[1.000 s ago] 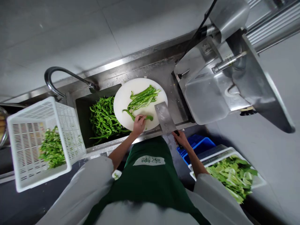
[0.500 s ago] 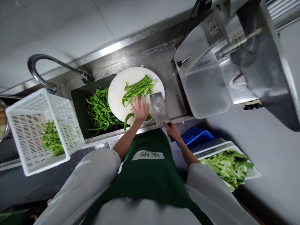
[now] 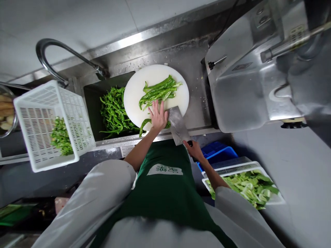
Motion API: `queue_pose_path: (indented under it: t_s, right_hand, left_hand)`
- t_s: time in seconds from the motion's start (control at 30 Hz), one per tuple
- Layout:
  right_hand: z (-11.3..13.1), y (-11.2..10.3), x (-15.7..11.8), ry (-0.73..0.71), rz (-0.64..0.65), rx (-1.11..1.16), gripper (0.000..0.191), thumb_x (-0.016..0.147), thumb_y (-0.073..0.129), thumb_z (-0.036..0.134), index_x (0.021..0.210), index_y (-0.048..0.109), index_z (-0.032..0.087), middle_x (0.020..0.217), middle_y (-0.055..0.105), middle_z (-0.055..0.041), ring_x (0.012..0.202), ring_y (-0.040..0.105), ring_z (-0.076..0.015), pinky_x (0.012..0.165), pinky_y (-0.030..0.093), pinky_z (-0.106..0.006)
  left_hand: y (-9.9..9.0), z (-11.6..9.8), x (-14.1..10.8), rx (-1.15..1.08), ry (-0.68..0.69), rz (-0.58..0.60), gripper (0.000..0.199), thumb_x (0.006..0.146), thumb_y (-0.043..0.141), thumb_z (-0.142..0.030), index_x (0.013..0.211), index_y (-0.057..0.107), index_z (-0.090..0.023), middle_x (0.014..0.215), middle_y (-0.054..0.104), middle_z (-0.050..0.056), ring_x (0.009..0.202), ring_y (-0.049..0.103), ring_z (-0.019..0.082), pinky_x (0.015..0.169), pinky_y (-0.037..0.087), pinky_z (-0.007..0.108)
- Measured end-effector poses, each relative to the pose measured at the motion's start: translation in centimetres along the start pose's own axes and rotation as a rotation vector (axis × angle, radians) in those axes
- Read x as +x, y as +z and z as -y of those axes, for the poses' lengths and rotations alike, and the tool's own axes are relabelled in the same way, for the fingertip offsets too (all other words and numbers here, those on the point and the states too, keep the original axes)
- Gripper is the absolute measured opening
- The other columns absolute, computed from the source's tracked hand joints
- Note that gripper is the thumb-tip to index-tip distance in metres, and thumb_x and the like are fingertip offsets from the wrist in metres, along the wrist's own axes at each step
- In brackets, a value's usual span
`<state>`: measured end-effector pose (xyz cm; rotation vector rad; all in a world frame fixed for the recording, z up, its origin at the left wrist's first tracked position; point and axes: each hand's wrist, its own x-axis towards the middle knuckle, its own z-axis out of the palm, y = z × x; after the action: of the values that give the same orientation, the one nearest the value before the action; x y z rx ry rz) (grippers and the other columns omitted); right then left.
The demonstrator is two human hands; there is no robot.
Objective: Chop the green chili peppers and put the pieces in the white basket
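Observation:
A round white cutting board point(image 3: 133, 103) lies over the edge of the sink. Several long green peppers point(image 3: 160, 90) are bunched on its upper middle. Flat over a pepper point(image 3: 145, 124) near the board's front edge is my left hand point(image 3: 158, 116), fingers spread; the pepper's middle is hidden under it. My right hand point(image 3: 193, 150) is closed round the black handle of a cleaver point(image 3: 178, 124). The broad blade tilts across the board's lower right edge, just right of my left hand.
Green peppers point(image 3: 115, 112) fill part of the sink left of the board. A white basket point(image 3: 53, 162) with chopped greens and a curved faucet point(image 3: 64, 50) are further left. Right stands a metal machine point(image 3: 238, 103); below it are a blue crate point(image 3: 219, 153) and a leafy-greens basket point(image 3: 280, 199).
The whole view has shifted, so the board and machine appear further right. My left hand is still over the pepper, and my right hand still grips the cleaver.

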<state>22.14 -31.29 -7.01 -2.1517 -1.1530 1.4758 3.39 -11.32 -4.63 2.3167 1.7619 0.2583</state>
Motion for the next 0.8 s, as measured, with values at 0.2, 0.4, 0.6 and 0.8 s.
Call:
queue_pose_path:
  t_s: [0.2,0.4,0.6,0.8]
  right_hand:
    - [1.1,1.5,-0.1,0.001,-0.061,-0.120,0.041,0.095,0.054,0.057,0.082,0.062,0.019,0.075,0.069,-0.0089,0.073,0.065,-0.0215,0.065,0.043,-0.028]
    - [3.2,3.6,-0.7,0.031,-0.075,-0.128,0.040,0.096,0.056,0.055,0.082,0.063,0.019,0.072,0.069,-0.0096,0.073,0.067,-0.0225,0.065,0.043,-0.028]
    - [5.1,5.0,-0.6,0.051,-0.030,0.007,0.042,0.098,0.051,0.056,0.079,0.062,0.020,0.057,0.063,-0.0033,0.054,0.062,-0.0183,0.060,0.042,-0.026]
    - [5.5,5.8,-0.8,0.041,-0.081,-0.032,0.042,0.098,0.051,0.057,0.081,0.064,0.020,0.061,0.065,-0.0047,0.064,0.066,-0.0210,0.065,0.044,-0.027]
  left_hand:
    - [0.0,0.2,0.0,-0.052,-0.008,-0.014,0.061,0.105,0.036,-0.037,0.162,0.030,-0.016,0.171,0.016,0.011,0.160,0.001,0.028,0.129,0.000,0.058]
    - [-0.8,-0.2,0.3,-0.160,0.067,0.006,0.060,0.105,0.034,-0.033,0.159,0.033,-0.008,0.170,0.019,0.018,0.160,0.002,0.032,0.129,0.008,0.059]
    - [-7.5,3.3,0.0,-0.176,0.176,-0.086,0.058,0.107,0.033,-0.039,0.160,0.033,-0.018,0.170,0.022,0.008,0.160,-0.002,0.028,0.129,0.003,0.059]
    - [-6.2,9.3,-0.5,-0.140,-0.014,0.162,0.069,0.103,0.039,-0.046,0.165,0.024,-0.019,0.173,0.003,0.010,0.158,-0.010,0.037,0.122,0.007,0.071]
